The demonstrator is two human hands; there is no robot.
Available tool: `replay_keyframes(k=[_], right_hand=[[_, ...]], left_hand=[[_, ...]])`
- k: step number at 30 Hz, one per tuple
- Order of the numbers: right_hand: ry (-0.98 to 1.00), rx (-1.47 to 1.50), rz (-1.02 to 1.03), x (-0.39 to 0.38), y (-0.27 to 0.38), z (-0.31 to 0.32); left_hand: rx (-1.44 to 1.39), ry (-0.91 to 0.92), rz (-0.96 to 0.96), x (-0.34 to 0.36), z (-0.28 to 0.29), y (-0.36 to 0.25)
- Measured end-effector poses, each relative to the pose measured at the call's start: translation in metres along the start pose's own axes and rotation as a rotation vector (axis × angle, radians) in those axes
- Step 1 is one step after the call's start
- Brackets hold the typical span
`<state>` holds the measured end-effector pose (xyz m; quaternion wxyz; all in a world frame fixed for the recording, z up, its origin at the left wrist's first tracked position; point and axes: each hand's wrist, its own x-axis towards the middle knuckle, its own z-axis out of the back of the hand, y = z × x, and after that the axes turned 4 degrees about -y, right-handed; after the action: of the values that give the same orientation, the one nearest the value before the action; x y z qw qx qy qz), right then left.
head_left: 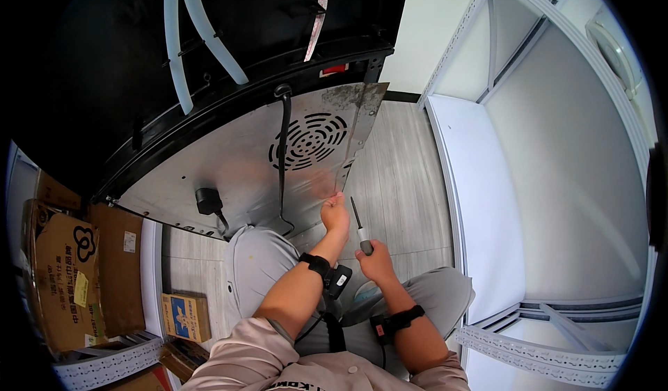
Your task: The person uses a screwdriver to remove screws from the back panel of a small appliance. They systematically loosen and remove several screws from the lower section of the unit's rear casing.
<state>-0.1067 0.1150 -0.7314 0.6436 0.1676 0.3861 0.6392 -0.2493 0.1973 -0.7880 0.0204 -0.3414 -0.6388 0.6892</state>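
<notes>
My right hand (pixel 376 262) is wrapped round the grey handle of a screwdriver (pixel 362 234), its thin dark shaft pointing up and away from me. Just left of it, my left hand (pixel 335 215) has its fingertips pinched together at the right edge of a bare metal panel (pixel 243 161); whatever they hold is too small to tell. The screwdriver's tip is apart from the panel. Round vent slots (pixel 308 142) pierce this panel, and a black cord (pixel 282 147) hangs in front of it. A black plug (pixel 207 201) is near its lower left.
Above the panel rises a black appliance back (pixel 264 15) with two pale blue hoses (pixel 209 32) and a red switch (pixel 334 71). White shelving (pixel 480 203) stands at right. Cardboard boxes (pixel 115 272) fill a left shelf; a small box (pixel 186 317) lies beside my leg.
</notes>
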Motion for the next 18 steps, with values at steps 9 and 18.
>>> replay_keyframes(k=[9, 18], right_hand=[[-0.024, -0.009, 0.018, -0.004, 0.0, 0.002], [-0.001, 0.006, 0.035, -0.006, 0.007, 0.005]], left_hand=[[-0.129, 0.076, 0.232, -0.002, -0.001, -0.015], [-0.218, 0.113, 0.244, -0.002, 0.0, -0.018]])
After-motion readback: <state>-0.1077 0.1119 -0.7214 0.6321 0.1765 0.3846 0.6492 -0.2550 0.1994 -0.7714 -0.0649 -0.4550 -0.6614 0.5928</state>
